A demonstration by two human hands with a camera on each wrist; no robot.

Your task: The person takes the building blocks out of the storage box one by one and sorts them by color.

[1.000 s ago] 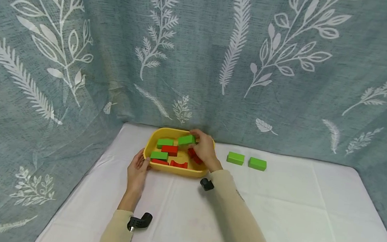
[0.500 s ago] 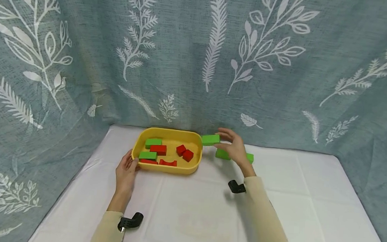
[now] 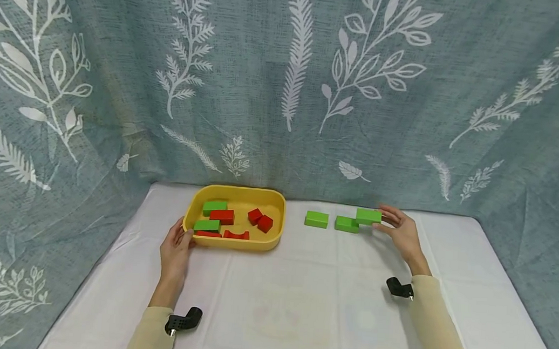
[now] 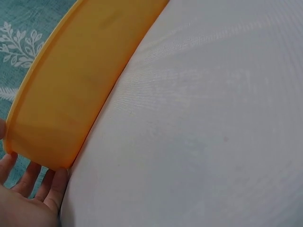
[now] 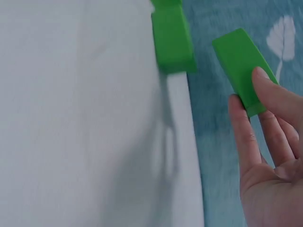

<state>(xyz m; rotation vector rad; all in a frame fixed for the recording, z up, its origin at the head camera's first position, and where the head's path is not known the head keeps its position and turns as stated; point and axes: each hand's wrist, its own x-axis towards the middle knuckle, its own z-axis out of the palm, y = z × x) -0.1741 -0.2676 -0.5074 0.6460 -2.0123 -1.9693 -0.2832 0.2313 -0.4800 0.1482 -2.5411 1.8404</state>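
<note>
My left hand (image 3: 174, 253) holds the left end of a yellow plastic tub (image 3: 274, 243), its thumb at the rim. In the left wrist view the fingers (image 4: 57, 187) lie against the tub's end wall. Inside the tub are green blocks (image 3: 215, 208), red blocks (image 3: 222, 217) and a red arch-shaped block (image 3: 236, 235). My right hand (image 3: 404, 237) pinches a green block (image 3: 368, 217) between thumb and fingers, above the white cloth. Left of it two more green blocks lie in a row, a nearer one (image 3: 347, 224) overlapped by the held block and a farther one (image 3: 317, 219).
A white cloth (image 3: 290, 305) covers the table. A blue-green curtain with white leaf prints (image 3: 247, 85) hangs right behind its back edge. Black wrist cameras (image 3: 184, 321) sit on both forearms.
My right hand has lifted the green block out of the tub and carried it right, past the two green blocks on the cloth. The left hand stays at the tub; the head view has shifted rightward.
</note>
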